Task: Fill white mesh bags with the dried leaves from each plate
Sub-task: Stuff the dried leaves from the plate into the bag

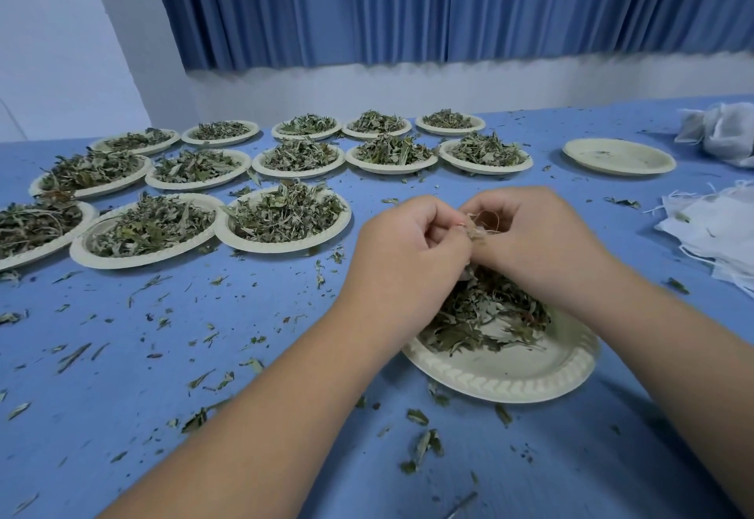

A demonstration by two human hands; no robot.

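Note:
A cream paper plate [510,380] lies in front of me with a heap of dried leaves [481,314] on its far half. Above it my left hand [404,241] and my right hand [530,233] meet, fingers curled. Between them they pinch a small bunched thing with thin brown string [481,225]; it looks like the neck of a mesh bag, mostly hidden by the hands. A pile of flat white mesh bags [718,229] with loose strings lies at the right edge.
Several leaf-filled paper plates [285,216] stand in rows across the left and far side of the blue table [204,355]. An empty plate [618,156] sits far right, beside crumpled white bags [722,131]. Leaf bits litter the cloth.

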